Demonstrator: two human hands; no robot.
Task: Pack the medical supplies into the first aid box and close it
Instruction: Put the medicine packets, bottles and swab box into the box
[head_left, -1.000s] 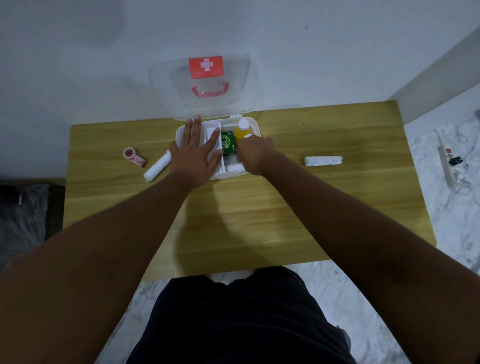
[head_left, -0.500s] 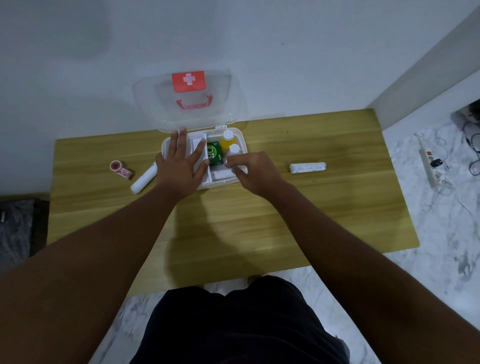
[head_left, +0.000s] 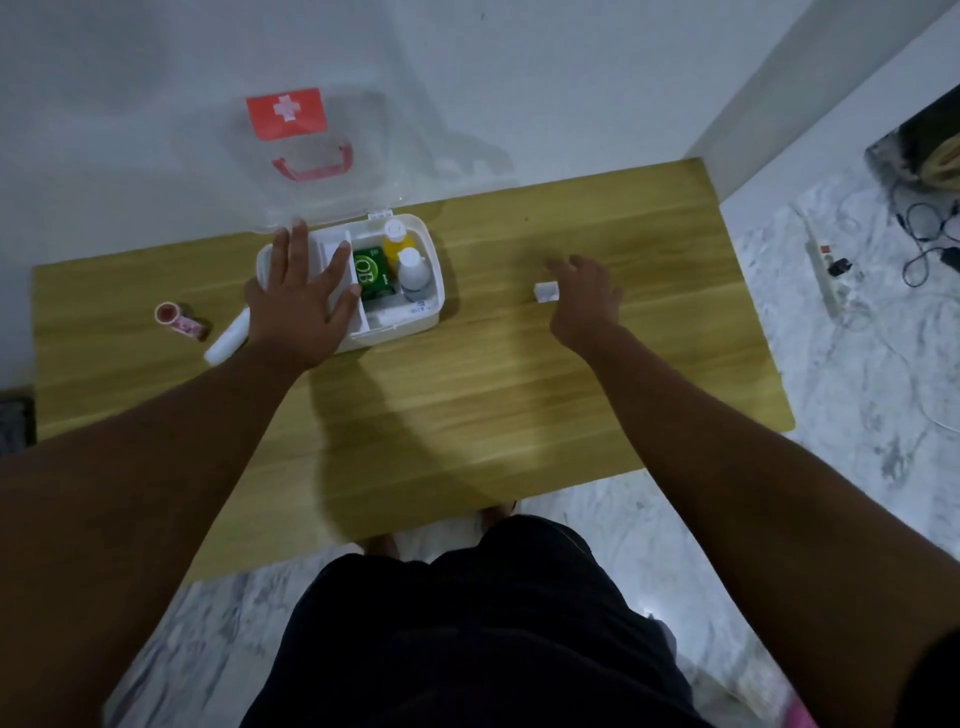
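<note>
A person's left hand (head_left: 301, 306) is lying flat, fingers spread, on the open first aid box (head_left: 423, 312); the right hand (head_left: 587, 301), fingers loosely curled, is hovering over a white packet (head_left: 545, 292) on the counter (head_left: 519, 405).

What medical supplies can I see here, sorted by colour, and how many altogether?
White: 3 – the clear bottle with a white cap in the box, the white tube left of the box, the white roll under the right hand
Green: 1 – the green packet in the box
Yellow: 1 – the yellow bottle in the box
Pink: 1 – the pink tape roll on the table
Total: 6
</note>
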